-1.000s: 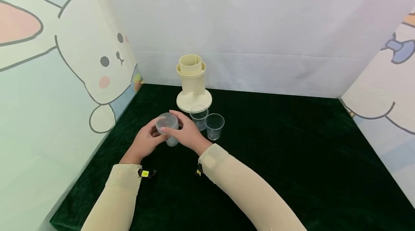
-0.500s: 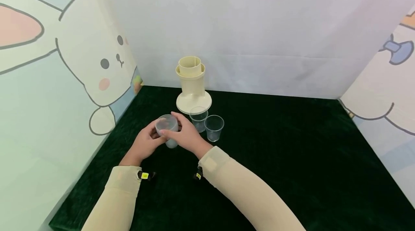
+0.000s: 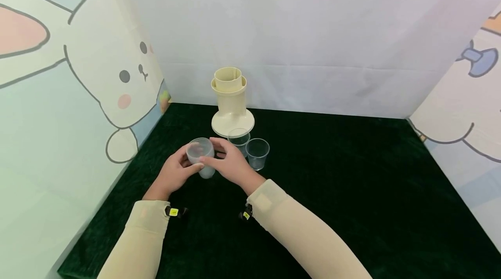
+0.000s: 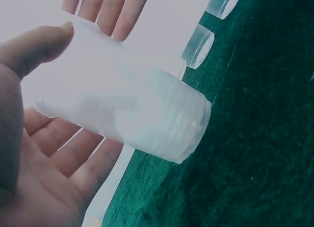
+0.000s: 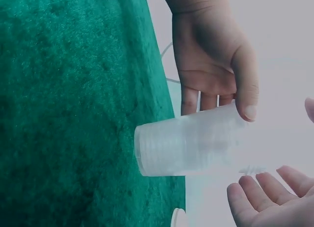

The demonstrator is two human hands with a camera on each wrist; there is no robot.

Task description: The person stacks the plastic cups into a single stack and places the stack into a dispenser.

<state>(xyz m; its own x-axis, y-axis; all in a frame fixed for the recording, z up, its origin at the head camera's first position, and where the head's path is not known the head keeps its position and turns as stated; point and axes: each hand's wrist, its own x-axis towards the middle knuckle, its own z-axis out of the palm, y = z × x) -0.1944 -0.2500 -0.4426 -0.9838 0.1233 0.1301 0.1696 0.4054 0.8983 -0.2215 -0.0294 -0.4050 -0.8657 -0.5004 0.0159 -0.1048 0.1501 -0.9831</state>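
A stack of clear plastic cups (image 3: 206,172) is held by my left hand (image 3: 174,171); its thumb and fingers curve round the near-left side. In the left wrist view the stack (image 4: 157,114) shows several nested ridges and hangs above the cloth. My right hand (image 3: 236,166) is beside the stack's right side. In the right wrist view the right hand's fingers (image 5: 265,190) are extended and spread near the stack's rim, with a small gap. Two single clear cups, one behind (image 3: 239,137) and one in front (image 3: 258,157), stand upright just right of this hand.
Behind the cups stands a cream-coloured plastic stand (image 3: 232,104) with a round base and a tube set in its top. Dark green cloth (image 3: 344,183) covers the table. A white curtain (image 3: 297,83) closes the back, and printed cartoon panels (image 3: 98,66) flank the sides.
My right hand has drawn slightly right, its fingers loosening from the cup stack. My left hand and the stack stay nearly in place. The two single cups and the stand have not moved.
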